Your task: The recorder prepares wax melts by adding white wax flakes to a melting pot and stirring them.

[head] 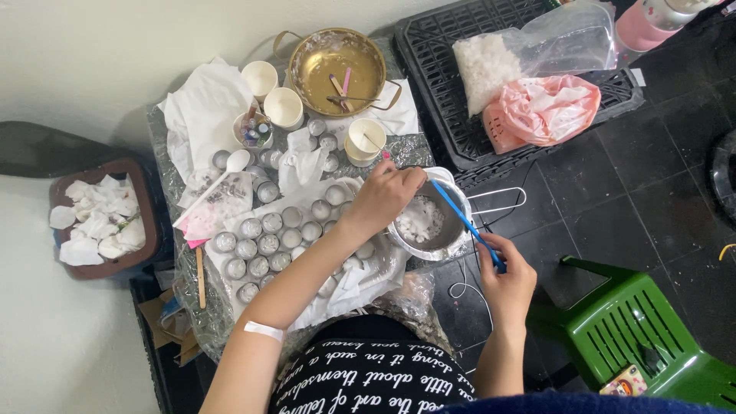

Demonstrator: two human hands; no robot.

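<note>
A small metal pot [445,241] with white chunks inside [419,221] sits at the table's right edge. My left hand [383,195] rests on the pot's left rim, fingers curled over it, a pink tip showing above them. My right hand [506,280] is closed around the lower end of a blue stick [460,215] whose upper end reaches into the pot. Left of the pot, many small round metal cups [268,238] stand in rows on a foil-covered table [184,291].
A brass bowl [337,69] with sticks and white paper cups [284,106] stand at the table's far side. A black crate [452,115] holds a bag of white chunks and a pink bag. A green plastic chair [644,330] is at lower right; a brown bin of crumpled tissues [100,222] at left.
</note>
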